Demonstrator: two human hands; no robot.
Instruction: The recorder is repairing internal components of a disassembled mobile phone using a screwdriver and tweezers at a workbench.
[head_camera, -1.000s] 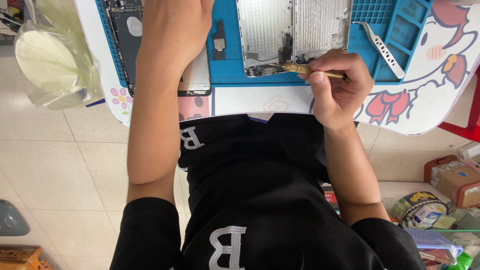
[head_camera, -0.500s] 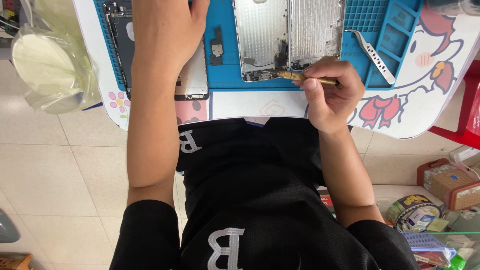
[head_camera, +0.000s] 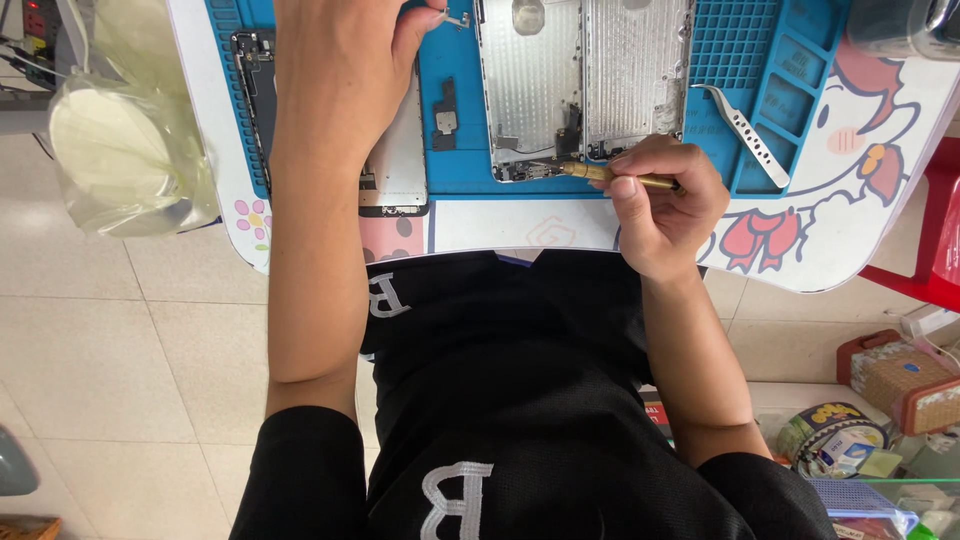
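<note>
An opened silver phone housing (head_camera: 585, 85) lies on a blue work mat (head_camera: 455, 165). My right hand (head_camera: 665, 205) grips a brass-handled screwdriver (head_camera: 625, 179), whose tip touches the near edge of the housing. My left hand (head_camera: 340, 80) reaches over the mat to the left of the housing and pinches a small metal part (head_camera: 456, 18) between thumb and finger. Under my left forearm lies a phone screen assembly (head_camera: 398, 165). A small dark component (head_camera: 443, 110) rests on the mat between the two.
Metal tweezers (head_camera: 745, 132) lie on the mat's right side, by its small compartments. The mat sits on a white table with a cartoon print (head_camera: 850, 170). A pale plastic-wrapped roll (head_camera: 125, 150) hangs at the left edge. Boxes and tins (head_camera: 880, 410) stand on the floor at the right.
My left hand has reached farther up the mat and now pinches a small metal part. My right hand keeps the screwdriver at the housing's near edge.
</note>
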